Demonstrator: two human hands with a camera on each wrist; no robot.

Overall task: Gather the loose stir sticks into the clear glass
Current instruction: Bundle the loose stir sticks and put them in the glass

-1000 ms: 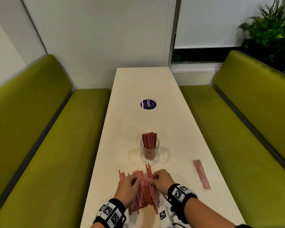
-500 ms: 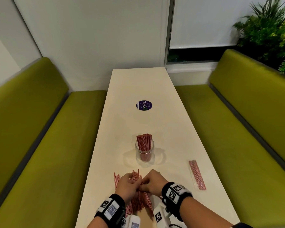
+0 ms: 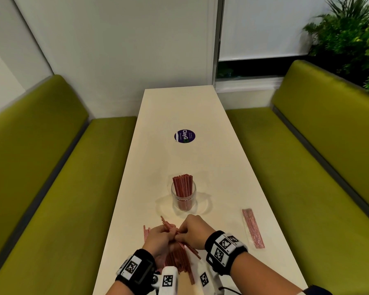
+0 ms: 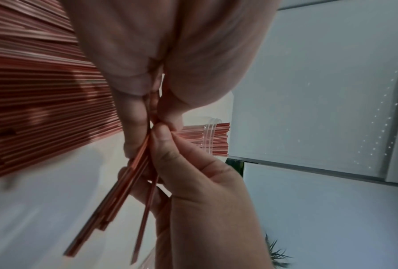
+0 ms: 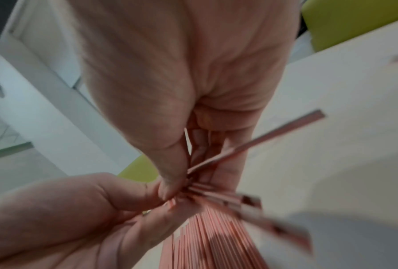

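White surface between green benches. I see both hands just this side of the clear glass, which stands part-filled with sticks: left hand and right hand pinching one small bundle of stir sticks above the loose pile.

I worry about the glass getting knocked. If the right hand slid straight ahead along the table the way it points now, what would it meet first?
Probably the clear glass, upright just beyond the right hand, already holding stir sticks. Nothing else shows between them, though depth is uncertain.
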